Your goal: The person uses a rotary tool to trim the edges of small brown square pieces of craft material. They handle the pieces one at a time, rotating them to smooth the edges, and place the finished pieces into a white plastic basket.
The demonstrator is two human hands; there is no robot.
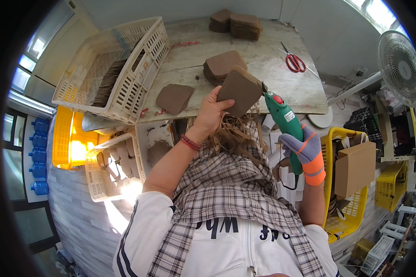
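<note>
My bare left hand (210, 115) pinches a flat brown piece with rounded corners (240, 92) by its left edge, thumb on top. In my right hand (302, 147), which wears a grey and orange glove, is a green handheld electric cutter (284, 115) with a red switch. The cutter's dark tip touches or nearly touches the piece's right edge; I cannot tell which. Behind the held piece stands a stack of similar brown pieces (223, 64). A few more flat pieces (174, 98) lie to the left on the table. Thin brown trimmed strips (238, 134) hang over my apron.
The worn table (282, 87) also bears red-handled scissors (295, 62) and stacks of brown pieces (245, 26) at the back. A white crate (138, 83) with a row of pieces stands left. A yellow basket (328, 184) holds a cardboard box (354, 168); a fan (402, 69) is right.
</note>
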